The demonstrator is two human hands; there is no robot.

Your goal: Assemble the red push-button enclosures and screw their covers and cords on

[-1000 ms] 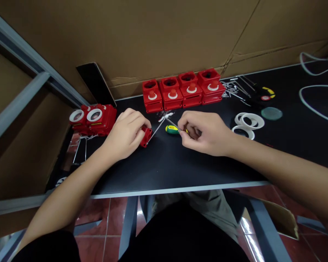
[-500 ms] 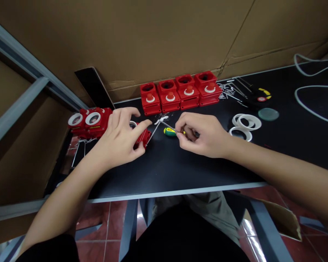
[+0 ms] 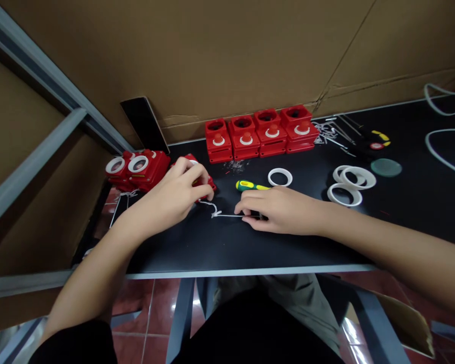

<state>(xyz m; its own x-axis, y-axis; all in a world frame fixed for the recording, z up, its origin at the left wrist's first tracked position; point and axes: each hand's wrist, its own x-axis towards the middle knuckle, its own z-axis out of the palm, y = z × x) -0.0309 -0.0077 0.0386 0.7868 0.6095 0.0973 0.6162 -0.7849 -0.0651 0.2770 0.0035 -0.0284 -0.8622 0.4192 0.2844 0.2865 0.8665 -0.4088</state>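
Observation:
My left hand (image 3: 174,194) is closed round a small red housing (image 3: 201,183) on the black table (image 3: 250,247). A thin white string (image 3: 217,212) runs from that housing across the tabletop to my right hand (image 3: 276,211), which pinches its other end against the table. Just beyond my right hand lie a green and yellow screwdriver (image 3: 250,186) and a single white ring (image 3: 279,177).
A row of red housings (image 3: 261,132) stands along the cardboard wall. Two finished red units with white rings (image 3: 136,167) sit at far left beside a leaning phone (image 3: 144,124). More white rings (image 3: 351,182), a glass disc (image 3: 385,167), metal pins (image 3: 329,132) and white cable (image 3: 443,136) lie at right.
My right hand dropped toward the near edge, pulling the string flat across the table. My left hand closed again on the red housing. A white ring now lies uncovered by the screwdriver.

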